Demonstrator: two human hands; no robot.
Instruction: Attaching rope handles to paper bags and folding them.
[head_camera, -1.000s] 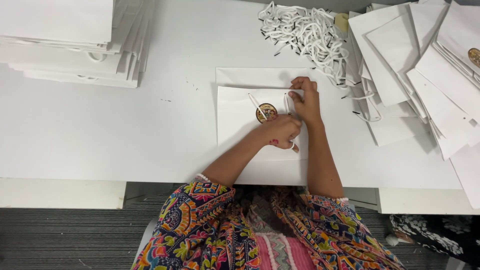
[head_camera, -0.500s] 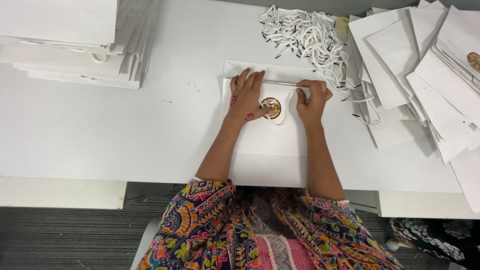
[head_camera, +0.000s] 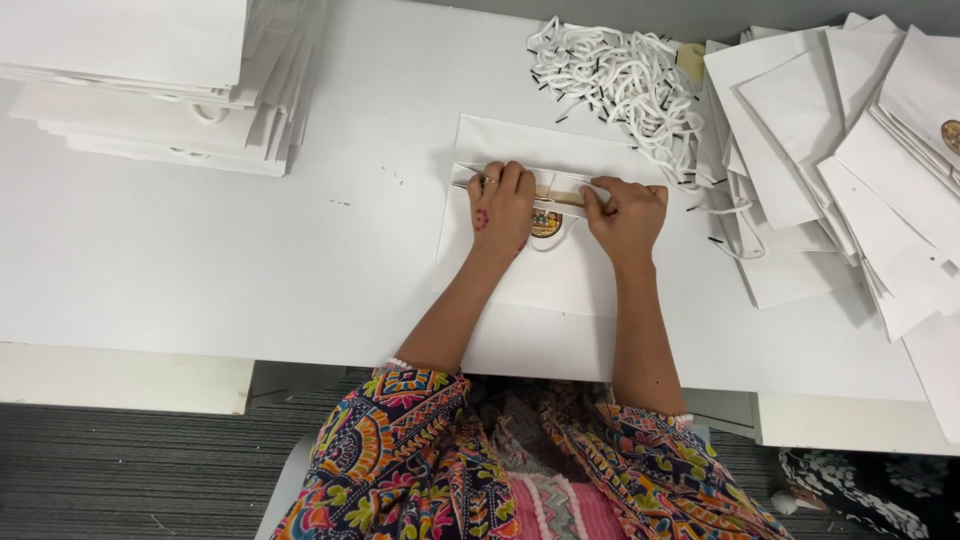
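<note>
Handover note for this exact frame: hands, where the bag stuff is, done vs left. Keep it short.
Left hand: flat on the white paper bag, fingers on its folded top edge, holding nothing.
Right hand: fingers curled, pressing the same top edge from the other side.
Bag lies flat mid-table, opening away from the person, round gold emblem partly showing between the hands.
Loose pile of white cord handles lies beyond the bag; fanned flat bags on the right, stacked bags far left.
Done: top edge looks folded over.
Left: no cord is visible on this bag's top edge.
</note>
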